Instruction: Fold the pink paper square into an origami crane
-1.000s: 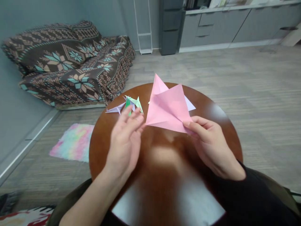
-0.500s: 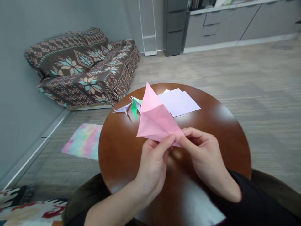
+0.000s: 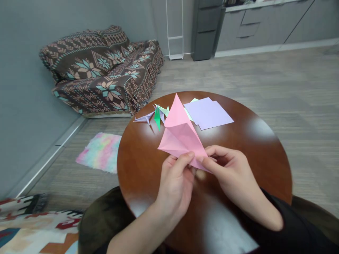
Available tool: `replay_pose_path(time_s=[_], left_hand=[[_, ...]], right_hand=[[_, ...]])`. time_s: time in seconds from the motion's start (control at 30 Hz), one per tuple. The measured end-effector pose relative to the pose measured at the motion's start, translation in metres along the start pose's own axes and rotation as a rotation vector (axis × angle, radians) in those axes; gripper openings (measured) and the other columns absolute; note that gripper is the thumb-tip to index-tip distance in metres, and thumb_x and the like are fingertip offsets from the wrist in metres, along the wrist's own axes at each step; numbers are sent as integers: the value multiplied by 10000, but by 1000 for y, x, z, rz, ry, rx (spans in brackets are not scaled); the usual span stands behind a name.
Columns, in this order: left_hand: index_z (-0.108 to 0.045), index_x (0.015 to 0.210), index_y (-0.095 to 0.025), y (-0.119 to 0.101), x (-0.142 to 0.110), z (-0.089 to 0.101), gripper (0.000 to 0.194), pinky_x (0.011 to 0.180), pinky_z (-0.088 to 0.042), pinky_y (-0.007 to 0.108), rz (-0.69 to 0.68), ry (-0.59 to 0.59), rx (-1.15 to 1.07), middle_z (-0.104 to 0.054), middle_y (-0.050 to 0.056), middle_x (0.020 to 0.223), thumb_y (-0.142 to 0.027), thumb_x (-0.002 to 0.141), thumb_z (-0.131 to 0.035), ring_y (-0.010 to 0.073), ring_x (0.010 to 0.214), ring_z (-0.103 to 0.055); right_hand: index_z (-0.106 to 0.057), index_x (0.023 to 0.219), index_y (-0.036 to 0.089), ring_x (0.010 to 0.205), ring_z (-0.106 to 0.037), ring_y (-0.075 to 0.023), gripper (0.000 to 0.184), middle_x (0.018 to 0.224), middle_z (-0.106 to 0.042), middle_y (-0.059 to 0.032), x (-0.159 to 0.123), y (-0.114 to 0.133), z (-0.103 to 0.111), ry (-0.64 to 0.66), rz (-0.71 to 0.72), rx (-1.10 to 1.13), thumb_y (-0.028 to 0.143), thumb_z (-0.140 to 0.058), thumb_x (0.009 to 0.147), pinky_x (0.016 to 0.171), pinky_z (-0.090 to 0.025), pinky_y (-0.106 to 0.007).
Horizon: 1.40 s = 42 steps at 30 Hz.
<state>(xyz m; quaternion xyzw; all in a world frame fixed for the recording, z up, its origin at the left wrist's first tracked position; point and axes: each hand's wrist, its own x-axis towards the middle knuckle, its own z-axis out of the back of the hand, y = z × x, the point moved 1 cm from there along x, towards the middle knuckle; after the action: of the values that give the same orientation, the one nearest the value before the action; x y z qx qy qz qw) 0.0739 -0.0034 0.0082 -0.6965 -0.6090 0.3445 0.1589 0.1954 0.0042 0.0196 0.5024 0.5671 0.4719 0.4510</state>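
A partly folded sheet of pink origami paper (image 3: 180, 132) is held up above the round table, its tall point facing away from me. My left hand (image 3: 177, 176) pinches its near edge, thumb on top and fingers underneath. At the near right corner, my right hand (image 3: 230, 169) grips the paper between thumb and fingers. Creases run across the middle, and the lower part bulges open like a pocket. The fingers beneath the sheet are partly hidden.
On the brown round table (image 3: 254, 158) lie lilac paper sheets (image 3: 212, 114) at the far side. Folded paper cranes in green (image 3: 157, 118) and lilac (image 3: 144, 119) sit at the far left. A covered sofa (image 3: 106, 70) and a fluffy rug (image 3: 102, 151) are beyond.
My thumbs have moved slightly apart along the pink paper's near edge, and its right corner now shows lower. The whole view has shifted, so the surroundings appear further right.
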Motion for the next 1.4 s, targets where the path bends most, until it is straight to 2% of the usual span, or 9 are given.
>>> replay_pose_path(time_s=[0.23, 0.33, 0.5, 0.87, 1.03, 1.23, 1.4], left_hand=[[-726, 796, -151, -5, 0, -3, 86, 820, -543, 278, -23, -18, -39, -712, 17, 867, -155, 782, -811, 132, 814, -635], [-721, 831, -165, -7, 0, -2, 155, 825, -539, 273, -38, -53, -22, -726, 6, 901, -141, 746, -848, 132, 837, -651], [-726, 890, -159, -4, -1, 1, 165, 747, -528, 264, -20, -64, 29, -726, 8, 872, -153, 768, -837, 139, 794, -655], [-744, 964, -146, -1, 0, 2, 191, 830, -538, 261, 0, -35, 13, -721, 32, 917, -125, 790, -818, 140, 879, -646], [-745, 1033, -146, 0, -1, 2, 243, 793, -546, 274, -11, -39, 56, -720, 40, 920, -153, 802, -818, 159, 853, -660], [-736, 1087, -144, 5, -3, 2, 292, 900, -556, 318, -38, -34, 50, -740, 57, 964, -184, 813, -829, 183, 942, -682], [-748, 1031, -150, 4, -4, 2, 239, 815, -553, 278, -22, -20, 13, -735, 48, 945, -147, 805, -824, 153, 882, -666]], right_hand=[[-752, 700, 173, 643, -613, -160, 149, 684, -719, -26, -1, -4, 1, -14, -46, -16, 289, -826, 754, 643, -486, -275], [-725, 664, 165, 607, -548, -139, 143, 643, -667, -11, -1, -4, 2, -3, -70, -62, 264, -797, 739, 593, -430, -261], [-699, 652, 154, 610, -494, -126, 100, 638, -625, -2, 1, -1, 3, 48, -110, -87, 220, -754, 704, 579, -379, -249], [-674, 648, 137, 604, -434, -113, 87, 611, -548, 15, 2, 1, 3, 51, -133, -75, 205, -718, 680, 561, -327, -241], [-661, 643, 138, 623, -466, -125, 76, 643, -577, -1, 2, 2, 1, 59, -160, -57, 195, -709, 660, 575, -351, -245], [-675, 644, 143, 626, -464, -128, 53, 641, -572, -1, 1, 1, 2, 50, -140, -49, 186, -699, 662, 577, -355, -248], [-641, 622, 162, 623, -461, -130, 87, 632, -561, 6, 1, -1, 1, 23, -126, -29, 194, -713, 660, 568, -353, -251]])
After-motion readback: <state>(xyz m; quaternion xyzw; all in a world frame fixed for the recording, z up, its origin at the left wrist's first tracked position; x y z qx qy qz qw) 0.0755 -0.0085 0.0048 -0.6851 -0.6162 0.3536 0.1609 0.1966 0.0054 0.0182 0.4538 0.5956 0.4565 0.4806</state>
